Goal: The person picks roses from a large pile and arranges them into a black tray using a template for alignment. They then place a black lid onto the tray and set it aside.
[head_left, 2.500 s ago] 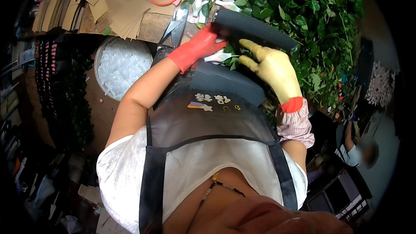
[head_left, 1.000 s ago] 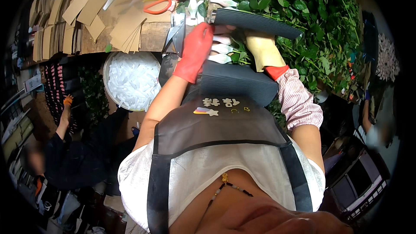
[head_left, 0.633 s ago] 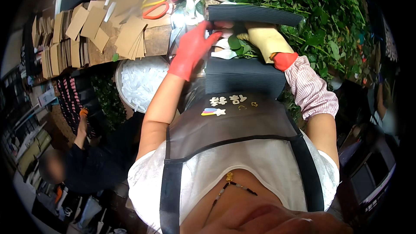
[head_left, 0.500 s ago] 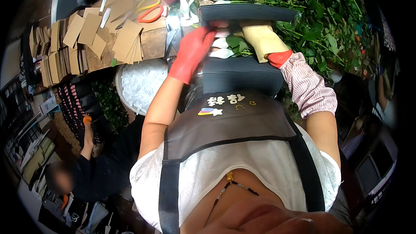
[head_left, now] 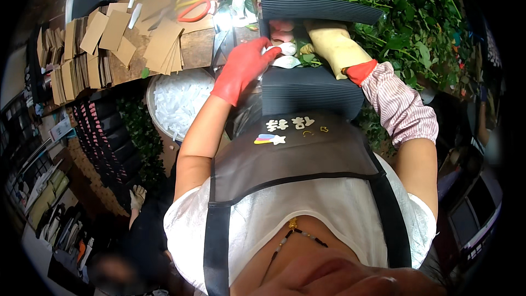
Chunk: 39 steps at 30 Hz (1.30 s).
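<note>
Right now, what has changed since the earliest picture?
The left hand has shifted toward the wearer, from the upper flap's left end to the netted buds; any grip is unclear. The right hand, earlier beside the flap with fingers spread, now reaches under it, fingers mostly hidden. Cards and white pieces stayed put.

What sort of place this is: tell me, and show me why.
Probably a flower-packing workshop. Showing it: a large heap of leafy green stems, what look like flower heads in white mesh sleeves, and stacks of flat brown rectangular cardboard pieces.
</note>
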{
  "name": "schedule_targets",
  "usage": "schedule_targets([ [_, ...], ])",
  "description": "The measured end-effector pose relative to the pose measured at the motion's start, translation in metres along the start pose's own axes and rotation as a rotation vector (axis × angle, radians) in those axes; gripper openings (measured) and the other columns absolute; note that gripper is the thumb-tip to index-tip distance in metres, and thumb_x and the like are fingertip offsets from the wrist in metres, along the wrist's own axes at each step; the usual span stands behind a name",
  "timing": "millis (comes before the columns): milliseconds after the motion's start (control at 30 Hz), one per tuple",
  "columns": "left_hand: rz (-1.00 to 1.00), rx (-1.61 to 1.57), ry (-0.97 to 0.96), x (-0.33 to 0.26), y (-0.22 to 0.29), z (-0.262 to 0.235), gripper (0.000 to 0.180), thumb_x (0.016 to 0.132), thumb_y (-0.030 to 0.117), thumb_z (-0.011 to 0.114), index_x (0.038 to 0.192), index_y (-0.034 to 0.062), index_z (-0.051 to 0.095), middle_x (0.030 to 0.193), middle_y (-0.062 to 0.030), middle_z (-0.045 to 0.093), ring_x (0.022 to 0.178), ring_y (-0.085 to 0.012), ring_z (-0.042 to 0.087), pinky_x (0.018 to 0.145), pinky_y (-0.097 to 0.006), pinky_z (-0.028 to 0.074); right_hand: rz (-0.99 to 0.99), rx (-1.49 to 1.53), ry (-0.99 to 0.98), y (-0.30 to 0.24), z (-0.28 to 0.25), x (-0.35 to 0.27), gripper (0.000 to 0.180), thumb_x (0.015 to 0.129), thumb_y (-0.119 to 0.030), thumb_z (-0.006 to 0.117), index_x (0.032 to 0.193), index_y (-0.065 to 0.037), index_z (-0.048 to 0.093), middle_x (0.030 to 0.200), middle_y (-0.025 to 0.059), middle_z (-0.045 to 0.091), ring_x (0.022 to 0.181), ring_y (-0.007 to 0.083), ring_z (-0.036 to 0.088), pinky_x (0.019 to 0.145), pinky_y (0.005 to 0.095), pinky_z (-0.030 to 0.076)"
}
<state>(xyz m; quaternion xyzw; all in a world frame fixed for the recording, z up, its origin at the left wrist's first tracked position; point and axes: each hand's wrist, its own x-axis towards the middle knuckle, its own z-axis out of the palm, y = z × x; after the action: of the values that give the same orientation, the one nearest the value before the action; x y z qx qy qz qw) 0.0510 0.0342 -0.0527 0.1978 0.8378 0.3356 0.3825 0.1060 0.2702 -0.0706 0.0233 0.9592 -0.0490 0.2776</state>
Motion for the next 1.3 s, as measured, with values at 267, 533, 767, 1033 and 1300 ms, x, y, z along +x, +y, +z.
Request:
schedule_targets([
  [267, 0.002, -0.295, 0.05, -0.009, -0.044, 0.017, 0.035, 0.103, 0.037, 0.06, 0.11, 0.003, 0.067, 0.096, -0.0122, 0.073, 0.087, -0.0256, 0.068, 0.08, -0.037, 0.052, -0.052, -0.022, 0.15, 0.003, 0.011, 0.0, 0.064, 0.083, -0.034, 0.085, 0.132, 0.0, 0.061, 0.124, 0.0275, 0.068, 0.117, 0.0434, 0.066, 0.099, 0.0466, 0.055],
  [533, -0.059, -0.381, 0.087, -0.035, -0.076, -0.015, 0.026, 0.097, 0.028, 0.072, 0.102, 0.0034, 0.069, 0.091, -0.0029, 0.071, 0.084, -0.0087, 0.061, 0.079, -0.027, 0.05, 0.148, 0.394, -0.095, 0.009, -0.057, -0.04, 0.038, 0.098, -0.036, 0.072, 0.125, -0.009, 0.072, 0.087, 0.0069, 0.077, 0.075, 0.0174, 0.072, 0.074, 0.0308, 0.057],
  [767, 0.099, 0.08, -0.147, 0.0, -0.03, 0.0, 0.037, 0.096, 0.04, 0.072, 0.118, 0.0098, 0.071, 0.098, -0.0181, 0.075, 0.097, -0.0364, 0.071, 0.086, -0.044, 0.053, -0.308, 0.064, -0.209, -0.017, -0.038, -0.038, 0.034, 0.099, -0.037, 0.066, 0.117, -0.009, 0.074, 0.101, 0.0173, 0.076, 0.094, 0.0383, 0.073, 0.084, 0.0465, 0.058],
  [1033, 0.065, -0.125, -0.008, -0.004, -0.039, 0.02, 0.039, 0.101, 0.041, 0.064, 0.118, 0.0074, 0.072, 0.11, -0.0215, 0.074, 0.105, -0.0415, 0.069, 0.091, -0.047, 0.053, -0.257, -0.219, -0.488, -0.046, -0.024, -0.01, 0.026, 0.094, -0.02, 0.064, 0.112, -0.009, 0.079, 0.112, 0.0147, 0.078, 0.103, 0.033, 0.076, 0.085, 0.043, 0.06],
  [1300, -0.025, -0.255, 0.262, -0.03, -0.056, 0.042, 0.034, 0.102, 0.037, 0.065, 0.116, 0.0061, 0.07, 0.092, -0.0153, 0.072, 0.085, -0.0255, 0.068, 0.077, -0.037, 0.052, 0.176, 0.353, -0.477, -0.062, -0.051, -0.027, 0.03, 0.099, -0.021, 0.058, 0.112, 0.0, 0.076, 0.114, 0.0229, 0.075, 0.107, 0.0361, 0.073, 0.093, 0.041, 0.056],
])
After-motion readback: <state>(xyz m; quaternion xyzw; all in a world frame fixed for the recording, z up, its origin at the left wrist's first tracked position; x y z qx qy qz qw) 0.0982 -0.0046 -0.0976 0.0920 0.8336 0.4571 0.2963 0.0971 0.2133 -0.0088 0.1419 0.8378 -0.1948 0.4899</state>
